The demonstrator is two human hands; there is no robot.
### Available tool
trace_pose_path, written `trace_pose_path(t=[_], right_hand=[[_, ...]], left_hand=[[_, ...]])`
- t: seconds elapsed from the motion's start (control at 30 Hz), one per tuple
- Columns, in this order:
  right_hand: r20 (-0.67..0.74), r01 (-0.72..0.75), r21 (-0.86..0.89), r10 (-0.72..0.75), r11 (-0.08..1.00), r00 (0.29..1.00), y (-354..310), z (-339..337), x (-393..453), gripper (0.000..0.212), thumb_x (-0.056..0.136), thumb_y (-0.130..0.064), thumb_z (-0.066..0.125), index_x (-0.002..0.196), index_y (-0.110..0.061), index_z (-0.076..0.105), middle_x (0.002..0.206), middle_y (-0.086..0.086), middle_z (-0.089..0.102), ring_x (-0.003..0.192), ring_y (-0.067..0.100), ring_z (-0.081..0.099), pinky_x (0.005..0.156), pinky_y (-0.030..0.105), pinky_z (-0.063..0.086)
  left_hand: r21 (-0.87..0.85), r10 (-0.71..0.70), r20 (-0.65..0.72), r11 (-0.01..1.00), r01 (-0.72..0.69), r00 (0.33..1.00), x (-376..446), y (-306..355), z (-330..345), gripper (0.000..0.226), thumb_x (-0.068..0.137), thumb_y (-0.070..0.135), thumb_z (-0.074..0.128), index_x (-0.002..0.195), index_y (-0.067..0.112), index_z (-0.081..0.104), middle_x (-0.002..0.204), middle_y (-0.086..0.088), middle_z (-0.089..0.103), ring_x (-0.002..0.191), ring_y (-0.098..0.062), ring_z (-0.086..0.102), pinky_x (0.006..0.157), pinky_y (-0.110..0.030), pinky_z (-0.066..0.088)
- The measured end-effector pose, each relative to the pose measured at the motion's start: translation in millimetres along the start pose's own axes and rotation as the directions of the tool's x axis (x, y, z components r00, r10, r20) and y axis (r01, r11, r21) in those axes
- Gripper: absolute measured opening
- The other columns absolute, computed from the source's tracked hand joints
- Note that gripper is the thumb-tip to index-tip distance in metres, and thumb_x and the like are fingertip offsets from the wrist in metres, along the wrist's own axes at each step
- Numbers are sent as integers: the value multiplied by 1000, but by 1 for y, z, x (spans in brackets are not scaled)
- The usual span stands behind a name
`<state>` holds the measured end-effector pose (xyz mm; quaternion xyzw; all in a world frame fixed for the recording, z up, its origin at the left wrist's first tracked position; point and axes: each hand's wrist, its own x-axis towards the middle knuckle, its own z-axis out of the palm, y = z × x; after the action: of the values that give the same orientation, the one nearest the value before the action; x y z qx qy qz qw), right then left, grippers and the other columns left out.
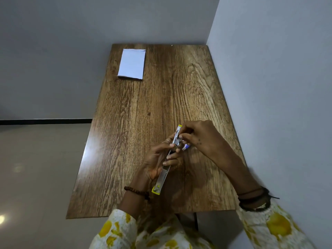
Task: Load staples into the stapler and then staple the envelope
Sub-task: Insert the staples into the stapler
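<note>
A yellow and silver stapler [164, 174] is swung wide open, stretched out in one long line above the near right part of the wooden table [136, 112]. My left hand [158, 160] grips it around the middle. My right hand [195, 137] has its fingertips pinched at the stapler's metal channel near the far end; whether staples lie between those fingers is too small to tell. A small white and blue thing [186, 147], perhaps the staple box, peeks out under my right hand. The white envelope [132, 64] lies flat at the far left corner of the table, well away from both hands.
A wall runs along the table's right edge and another stands behind its far edge. Grey tiled floor lies to the left. Bracelets sit on both wrists and yellow-patterned sleeves show at the bottom.
</note>
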<state>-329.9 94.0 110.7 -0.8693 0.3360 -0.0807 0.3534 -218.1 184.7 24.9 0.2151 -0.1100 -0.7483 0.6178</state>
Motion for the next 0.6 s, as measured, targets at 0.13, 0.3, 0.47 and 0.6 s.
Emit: trace_pose_path(t=[0.13,0.3,0.47,0.6], right_hand=[[-33,1,-11,-1,1000,999,-3,1,-5,10,84,-9,64,92,-8,69,86,4,69,75,8,64,68,11,47],[-16,14,-159,-17,987,1000,-6,6,-4,15,79,-15,70,93,-11,64,92,5,67,82,16,63,74,29,52],[-21,31,-258,-38,966,999,-7,3,-2,19,79,-18,71,94,-13,62,89,2,61,81,16,57,69,25,40],[-41,48,-357,-67,933,997,-12,1,-1,19,82,-16,67,99,-11,61,98,7,62,82,18,56,67,25,35]], left_hand=[[9,15,-14,1000,-15,1000,1,-1,0,56,55,13,78,105,8,53,64,-3,54,39,-2,38,29,-10,32],[68,23,-39,997,-21,999,3,-3,4,67,53,15,78,113,11,48,63,-1,55,38,-2,37,30,-10,31],[123,36,-109,992,-22,993,7,-2,7,65,60,9,58,122,16,39,60,-2,55,37,-3,36,29,-12,31],[196,67,-113,980,-44,991,10,3,13,62,58,12,57,117,20,41,57,-1,56,35,-2,35,30,-11,28]])
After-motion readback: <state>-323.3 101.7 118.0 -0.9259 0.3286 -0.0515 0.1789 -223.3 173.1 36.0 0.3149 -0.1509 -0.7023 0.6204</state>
